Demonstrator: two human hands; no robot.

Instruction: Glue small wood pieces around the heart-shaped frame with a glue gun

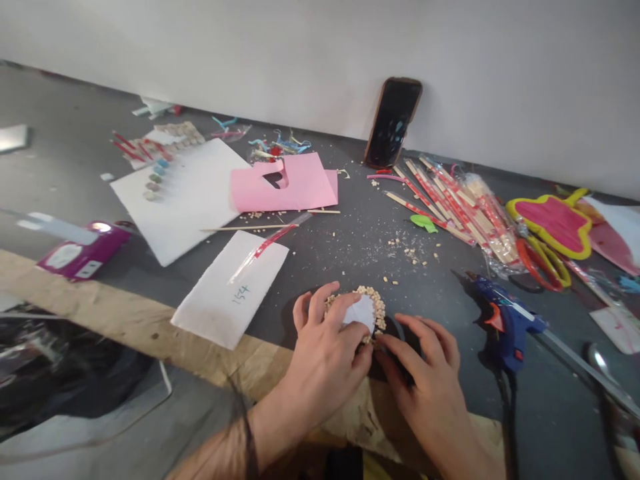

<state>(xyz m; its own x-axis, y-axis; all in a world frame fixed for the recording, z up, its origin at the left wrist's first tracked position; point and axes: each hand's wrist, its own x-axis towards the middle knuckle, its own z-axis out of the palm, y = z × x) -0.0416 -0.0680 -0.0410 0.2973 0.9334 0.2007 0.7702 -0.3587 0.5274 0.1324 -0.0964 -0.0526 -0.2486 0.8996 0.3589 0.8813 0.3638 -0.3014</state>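
A small white paper piece rests near the table's front edge, its border covered with little pale wooden bits. My left hand bends over it, fingers apart, gripping it from the left and hiding part of its outline. At the lower right of the border, my right hand brings thumb and forefinger close together against the bits. Whatever lies between those two fingertips is too small to make out. The other right fingers curve loosely above the table.
A blue glue gun with a cord lies right of my hands. Behind are scissors, wrapped chopsticks and a leaning phone. Leftward lie a white card, pink paper and a purple device.
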